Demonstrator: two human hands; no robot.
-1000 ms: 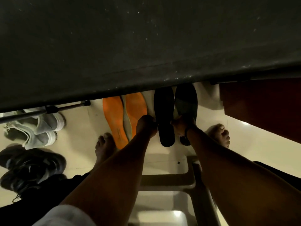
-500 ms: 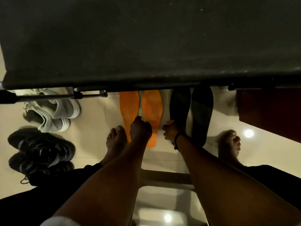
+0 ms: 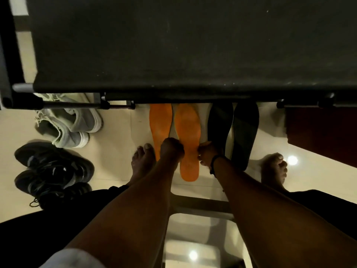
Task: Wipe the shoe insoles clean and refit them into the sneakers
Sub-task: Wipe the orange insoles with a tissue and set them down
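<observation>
Orange insoles: two, flat on the pale floor, centre of frame, toes running under the dark table edge. I see the right-hand orange insole between both hands; the left-hand orange insole lies just beside it, its heel hidden by a hand and a foot.
Black insoles: pair just right of the orange ones, partly under the table.
Left hand: fingers curled down at the orange insoles' inner edges; whether it grips one or only presses, I cannot tell. No cloth visible.
Right hand: curled between the orange and black insoles, dark wristband; grasp unclear.
Sneakers: grey pair and black pair, left side of frame, well apart from the insoles.
Table: fills the upper frame, hides the insole toes.
Risk, mix-up: I judge colours may get paired to the wrong sneakers.
Risk, snag: lifting blind could catch a toe end on the frame rail.
Risk, floor: a wiped face laid back down may pick up grit; bare feet sit close enough to tread on one.
</observation>
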